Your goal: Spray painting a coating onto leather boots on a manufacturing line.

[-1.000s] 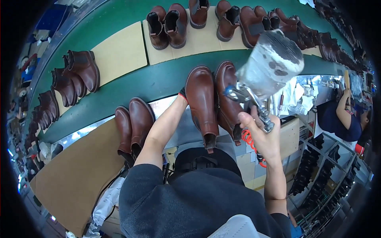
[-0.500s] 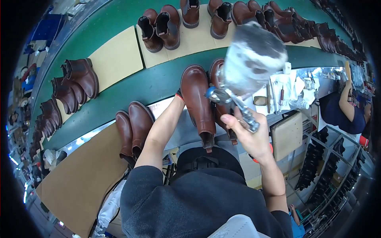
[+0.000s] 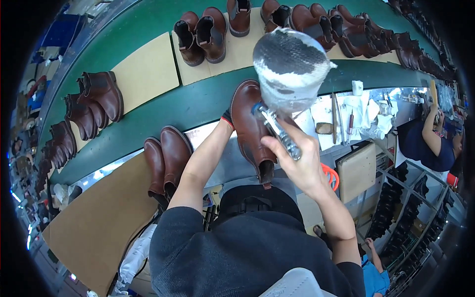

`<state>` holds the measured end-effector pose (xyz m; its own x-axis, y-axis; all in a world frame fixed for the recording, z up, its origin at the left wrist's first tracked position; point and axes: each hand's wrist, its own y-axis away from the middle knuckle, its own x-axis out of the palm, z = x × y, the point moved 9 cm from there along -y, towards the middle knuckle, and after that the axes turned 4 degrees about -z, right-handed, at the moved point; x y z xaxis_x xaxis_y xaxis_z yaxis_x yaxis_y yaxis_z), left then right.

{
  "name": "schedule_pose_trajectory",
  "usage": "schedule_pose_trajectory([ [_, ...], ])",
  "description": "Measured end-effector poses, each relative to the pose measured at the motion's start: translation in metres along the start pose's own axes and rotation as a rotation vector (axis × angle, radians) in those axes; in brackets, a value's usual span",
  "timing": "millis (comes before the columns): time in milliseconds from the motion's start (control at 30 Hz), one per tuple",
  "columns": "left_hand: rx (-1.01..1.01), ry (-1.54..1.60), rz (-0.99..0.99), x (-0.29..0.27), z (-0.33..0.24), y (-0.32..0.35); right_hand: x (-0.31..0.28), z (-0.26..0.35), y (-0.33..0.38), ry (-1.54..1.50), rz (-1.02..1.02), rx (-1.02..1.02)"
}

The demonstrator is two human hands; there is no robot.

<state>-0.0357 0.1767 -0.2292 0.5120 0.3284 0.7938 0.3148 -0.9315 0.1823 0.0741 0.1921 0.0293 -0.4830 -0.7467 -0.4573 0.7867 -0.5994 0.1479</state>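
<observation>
A pair of brown boots (image 3: 166, 159) stands at the left on the tabletop (image 3: 99, 232), just beside the person's left forearm. The left hand (image 3: 228, 119) reaches behind a brown boot (image 3: 250, 129) held upright at centre; its grip is hidden, so I cannot tell how it closes. The right hand (image 3: 297, 166) is wrapped around the metal handle of a spray gun (image 3: 289, 74), whose taped cup rises above the boot.
</observation>
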Motion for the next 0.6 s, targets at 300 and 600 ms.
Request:
schedule_pose_trajectory([
  [300, -0.100, 0.163, -0.020, 0.004, 0.008, 0.001, -0.004, 0.002, 0.002, 0.021, 0.047, 0.070],
  [600, -0.206, 0.007, -0.039, -0.060, 0.050, 0.016, -0.039, -0.029, 0.013, -0.034, -0.153, 0.266],
])
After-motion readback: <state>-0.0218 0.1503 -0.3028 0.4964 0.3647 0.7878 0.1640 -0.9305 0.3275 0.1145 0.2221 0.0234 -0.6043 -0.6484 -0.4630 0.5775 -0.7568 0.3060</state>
